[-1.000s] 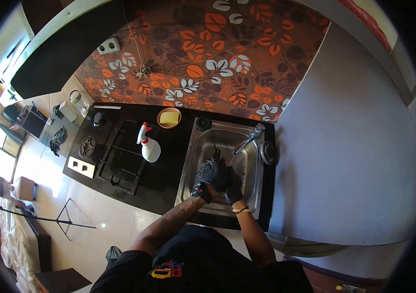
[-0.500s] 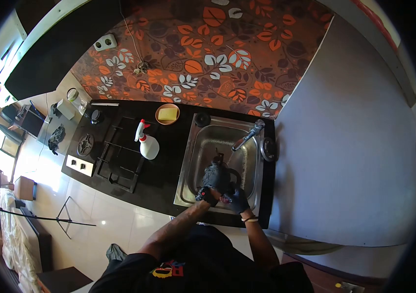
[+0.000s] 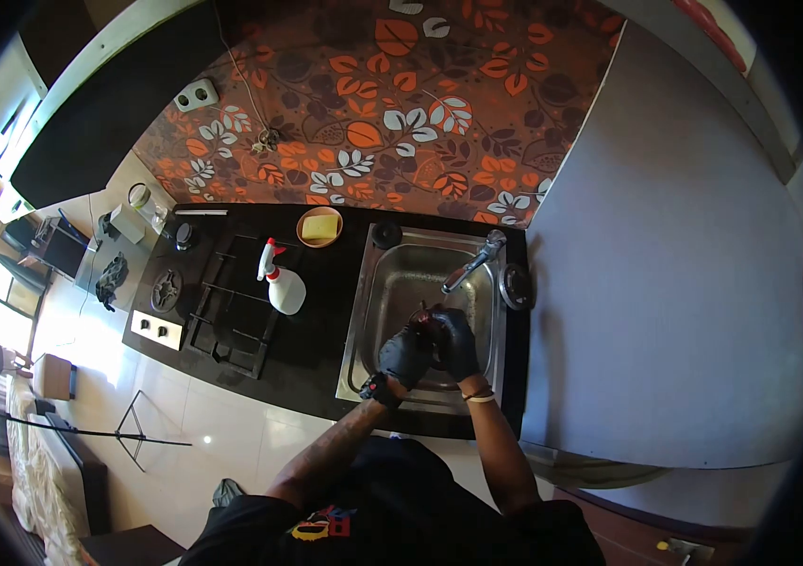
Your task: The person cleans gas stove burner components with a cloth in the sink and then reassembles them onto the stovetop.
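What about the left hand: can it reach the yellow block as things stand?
Probably yes: the yellow block lies uncovered in the bowl, with the spray bottle off to one side. But the left hand seems busy with a dark item over the sink and may need freeing first.

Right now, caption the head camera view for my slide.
Black-gloved left hand and right hand hold a dark object at the steel sink, near the faucet.

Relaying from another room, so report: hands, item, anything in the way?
Left hand and right hand gloved, together at dark item; finger closure unclear. Item over sink, identity unclear. Faucet just beyond; spray bottle off left.
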{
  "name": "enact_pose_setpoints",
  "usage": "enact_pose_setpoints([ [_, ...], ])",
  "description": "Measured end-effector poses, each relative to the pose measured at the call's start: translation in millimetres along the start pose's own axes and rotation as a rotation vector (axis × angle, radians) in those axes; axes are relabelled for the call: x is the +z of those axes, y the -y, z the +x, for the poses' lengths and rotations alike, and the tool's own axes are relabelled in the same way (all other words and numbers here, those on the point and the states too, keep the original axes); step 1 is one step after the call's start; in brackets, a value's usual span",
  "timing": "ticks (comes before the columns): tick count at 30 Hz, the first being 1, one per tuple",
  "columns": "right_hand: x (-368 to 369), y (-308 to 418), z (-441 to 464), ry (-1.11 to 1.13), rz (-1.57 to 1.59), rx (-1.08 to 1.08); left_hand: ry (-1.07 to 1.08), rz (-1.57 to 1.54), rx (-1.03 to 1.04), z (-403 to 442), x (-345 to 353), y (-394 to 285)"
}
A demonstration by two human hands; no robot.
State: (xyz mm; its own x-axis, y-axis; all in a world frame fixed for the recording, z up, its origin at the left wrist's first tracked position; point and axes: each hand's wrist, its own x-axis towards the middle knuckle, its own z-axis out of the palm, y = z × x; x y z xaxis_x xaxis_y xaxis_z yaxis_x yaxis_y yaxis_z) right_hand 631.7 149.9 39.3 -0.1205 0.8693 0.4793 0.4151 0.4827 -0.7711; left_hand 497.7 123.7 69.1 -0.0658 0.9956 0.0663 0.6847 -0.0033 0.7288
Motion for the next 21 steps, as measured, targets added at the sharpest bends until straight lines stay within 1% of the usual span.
enact_pose_setpoints([
  [1, 1, 0, 4, 0.009, -0.073, -0.017, -0.028, -0.019, 0.033, 2, -2, 8],
  [2, 0, -1, 7, 0.048, -0.067, 0.085, -0.054, -0.038, 0.062, 1, -2, 16],
  [4, -5, -7, 13, 0.132, -0.052, 0.286, -0.038, 0.002, 0.05, -2, -11, 20],
  [6, 0, -62, 9, 0.157, 0.151, 0.423, -0.01, 0.004, 0.052, -6, -23, 19],
  [7, 1, -67, 16, 0.168, 0.251, 0.49, 0.009, -0.015, 0.062, -8, -32, 13],
  [8, -2, -70, 16, 0.187, 0.399, 0.482, 0.03, -0.036, 0.073, -8, -38, 11],
  [10, -27, -21, 27, 0.221, 0.693, 0.475, 0.074, -0.093, 0.155, -5, -40, 19],
  [11, -36, -14, 30, 0.323, 0.618, 0.442, 0.099, -0.123, 0.198, -3, -42, 23],
  [13, -50, -9, 33, 0.521, 0.462, 0.376, 0.191, -0.016, 0.255, 4, -52, 25],
  [16, -57, -12, 27, 0.647, 0.519, 0.508, 0.305, 0.08, 0.361, 11, -61, 22],
  [19, -54, -26, 9, 0.617, 0.584, 0.525, 0.404, 0.166, 0.477, 17, -53, 28],
  [21, -49, -35, -8, 0.472, 0.663, 0.518, 0.453, 0.208, 0.538, 19, -52, 30],
])
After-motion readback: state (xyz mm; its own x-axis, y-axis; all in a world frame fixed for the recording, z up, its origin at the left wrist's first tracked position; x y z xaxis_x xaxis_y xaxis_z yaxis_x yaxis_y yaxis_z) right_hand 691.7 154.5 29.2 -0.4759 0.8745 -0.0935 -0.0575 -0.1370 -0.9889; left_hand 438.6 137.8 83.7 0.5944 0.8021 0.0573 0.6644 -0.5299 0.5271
